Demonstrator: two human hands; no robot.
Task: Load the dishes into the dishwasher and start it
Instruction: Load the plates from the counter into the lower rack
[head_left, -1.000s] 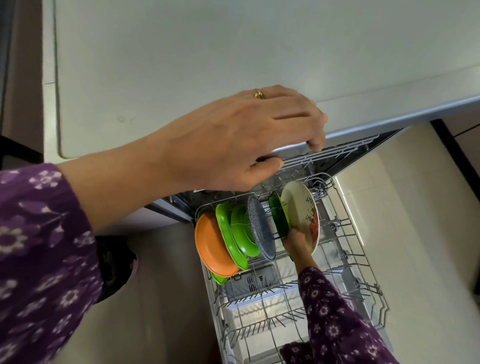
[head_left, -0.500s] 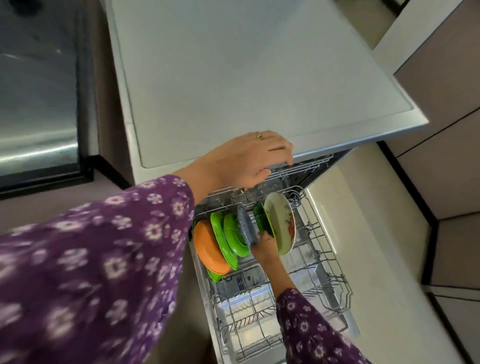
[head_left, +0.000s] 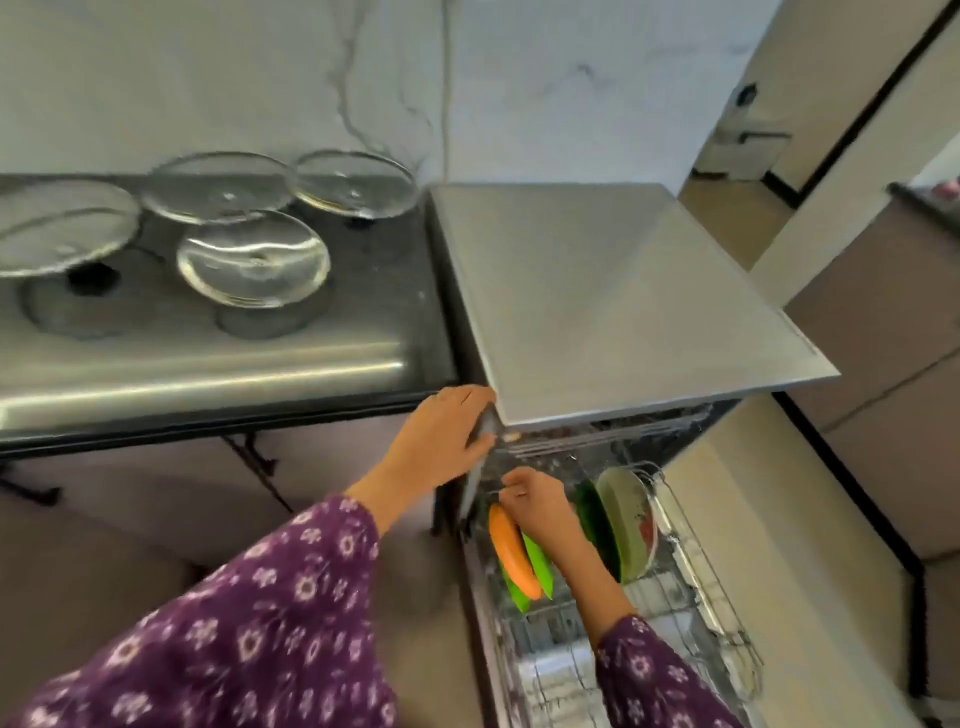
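Purple-sleeved left hand (head_left: 441, 444) grips dishwasher (head_left: 623, 301) corner; right hand (head_left: 537, 501) among plates (head_left: 511, 553).

Orange plate (head_left: 511, 551), vivid! Bright green plates (head_left: 537, 564) next, then a dark green plate (head_left: 597, 525), then a cream plate (head_left: 631, 525) w/ a red patch of print. Rack (head_left: 711, 597): silver-grey wire. Left sleeve (head_left: 249, 623) & right sleeve (head_left: 654, 680): purple w/ small white flowers. Dishwasher top (head_left: 613, 291): matte grey. Stove (head_left: 395, 291): black, steel front. Glass lids (head_left: 253, 257): clear. Wall (head_left: 363, 78): white marble, grey veins. Floor (head_left: 727, 493): beige.
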